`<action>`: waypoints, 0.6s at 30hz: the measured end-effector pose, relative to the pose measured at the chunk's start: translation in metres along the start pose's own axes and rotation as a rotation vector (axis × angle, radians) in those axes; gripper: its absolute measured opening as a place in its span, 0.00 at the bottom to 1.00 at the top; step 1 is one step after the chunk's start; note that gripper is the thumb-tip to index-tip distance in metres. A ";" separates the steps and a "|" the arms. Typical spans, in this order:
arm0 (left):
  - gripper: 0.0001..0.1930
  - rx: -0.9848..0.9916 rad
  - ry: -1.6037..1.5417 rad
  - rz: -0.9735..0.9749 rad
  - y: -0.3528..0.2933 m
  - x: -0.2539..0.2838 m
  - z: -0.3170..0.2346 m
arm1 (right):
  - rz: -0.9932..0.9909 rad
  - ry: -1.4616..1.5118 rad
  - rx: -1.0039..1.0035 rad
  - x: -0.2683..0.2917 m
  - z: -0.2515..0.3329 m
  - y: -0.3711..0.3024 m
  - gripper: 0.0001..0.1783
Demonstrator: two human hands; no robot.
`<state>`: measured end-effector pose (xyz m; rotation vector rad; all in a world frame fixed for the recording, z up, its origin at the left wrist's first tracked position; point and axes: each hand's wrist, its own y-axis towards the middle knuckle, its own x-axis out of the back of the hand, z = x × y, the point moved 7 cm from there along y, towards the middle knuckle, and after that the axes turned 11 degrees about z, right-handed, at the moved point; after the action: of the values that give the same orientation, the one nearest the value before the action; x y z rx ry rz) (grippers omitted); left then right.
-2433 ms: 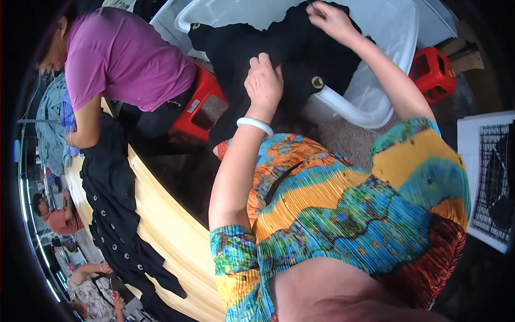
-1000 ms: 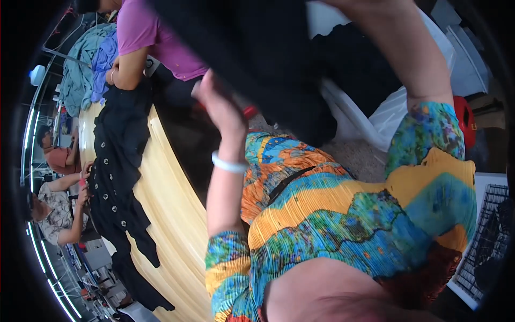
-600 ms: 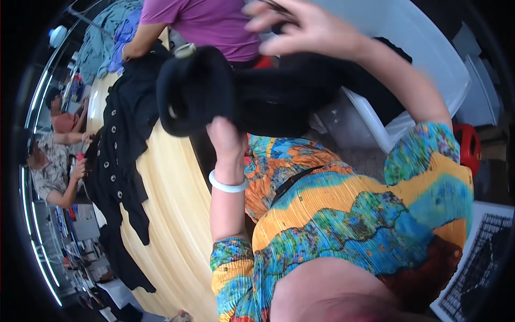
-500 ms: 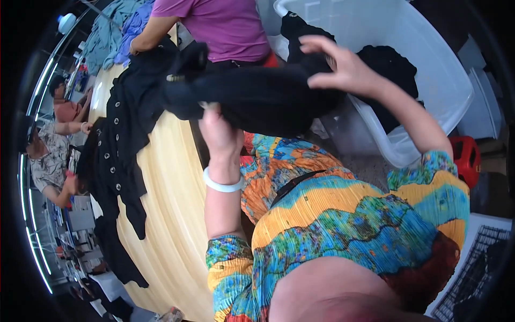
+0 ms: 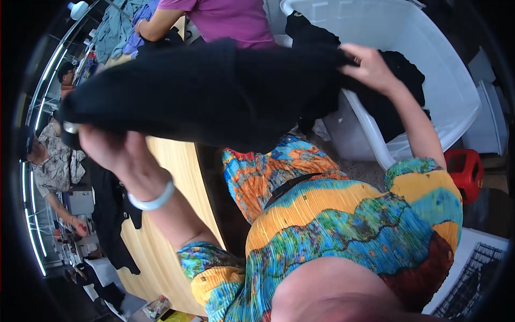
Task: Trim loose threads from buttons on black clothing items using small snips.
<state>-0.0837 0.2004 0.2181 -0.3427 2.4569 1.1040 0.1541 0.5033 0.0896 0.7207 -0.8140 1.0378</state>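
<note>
A black garment (image 5: 198, 96) is stretched sideways in front of me, above the table. My left hand (image 5: 112, 147), a pale bangle on its wrist, is closed on the garment's left end, next to a shiny metal fitting (image 5: 70, 127). The other end is pinched in my right hand (image 5: 370, 67), near the rim of the white tub; some of those fingers are hidden behind the cloth. Another dark garment (image 5: 110, 214) lies on the wooden table (image 5: 166, 225), partly covered by the raised one.
A large white tub (image 5: 450, 102) on the right contains black clothes (image 5: 402, 80). Across the table stands a person in a purple top (image 5: 230, 21), near blue-green clothes (image 5: 110, 32). Another person in a patterned shirt (image 5: 53, 161) is at far left. A red container (image 5: 464, 174) is beside the tub.
My left hand has moved left and spread the black garment wide. My right hand, formerly with fingers apart, has moved right and closed on the garment's other end.
</note>
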 end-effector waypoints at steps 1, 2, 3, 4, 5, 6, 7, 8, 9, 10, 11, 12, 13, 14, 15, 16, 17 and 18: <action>0.15 -0.229 0.425 -0.601 0.002 0.010 -0.019 | -0.087 0.009 0.054 0.016 0.005 0.000 0.23; 0.15 -0.091 0.272 -0.280 0.015 0.026 -0.054 | -0.166 -0.090 0.159 0.036 0.029 0.003 0.22; 0.15 -0.088 0.275 -0.276 0.021 0.041 -0.083 | -0.208 -0.068 0.115 0.053 0.027 0.006 0.21; 0.16 -0.096 0.430 -0.334 0.029 0.054 -0.121 | -0.298 -0.066 0.311 0.070 0.046 0.004 0.19; 0.17 -0.098 0.568 -0.400 0.039 0.074 -0.145 | -0.251 0.204 0.143 0.072 0.052 0.014 0.17; 0.18 -0.109 0.706 -0.454 0.049 0.080 -0.164 | -0.259 0.190 0.137 0.080 0.063 0.014 0.17; 0.19 -0.119 0.843 -0.509 0.053 0.083 -0.171 | -0.106 0.302 0.134 0.077 0.069 0.018 0.19; 0.19 -0.133 0.856 -0.526 0.044 0.085 -0.186 | 0.067 0.425 0.158 0.065 0.080 0.026 0.22; 0.19 -0.093 0.804 -0.493 0.017 0.003 -0.089 | 0.136 0.321 0.055 0.060 0.061 0.024 0.22; 0.19 -0.102 0.805 -0.494 0.014 0.013 -0.103 | 0.201 0.402 0.134 0.044 0.060 0.030 0.23; 0.19 -0.141 0.854 -0.530 0.023 0.066 -0.184 | 0.303 0.325 0.188 0.036 0.093 0.039 0.22; 0.19 -0.156 0.867 -0.548 0.036 0.125 -0.242 | 0.332 0.311 0.200 0.031 0.111 0.049 0.20; 0.19 -0.138 0.892 -0.522 0.060 0.089 -0.216 | 0.119 0.508 0.349 0.051 0.101 0.051 0.18; 0.19 -0.125 0.905 -0.530 0.048 0.065 -0.188 | 0.161 0.327 0.125 0.061 0.107 0.060 0.17; 0.19 -0.128 0.900 -0.521 0.043 0.052 -0.185 | 0.049 0.422 0.417 0.078 0.127 0.066 0.18; 0.19 -0.131 0.898 -0.512 0.049 0.063 -0.203 | -0.204 -0.008 0.409 0.108 0.138 0.062 0.17; 0.19 -0.119 0.903 -0.512 0.032 0.023 -0.165 | -0.268 -0.090 0.284 0.123 0.152 0.066 0.15; 0.19 -0.120 0.910 -0.519 0.023 0.024 -0.177 | -0.304 -0.002 0.498 0.131 0.176 0.069 0.15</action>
<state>-0.1625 0.0807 0.3266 -1.7267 2.7150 0.9747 0.0861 0.4394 0.3002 1.2277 -0.4249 0.9672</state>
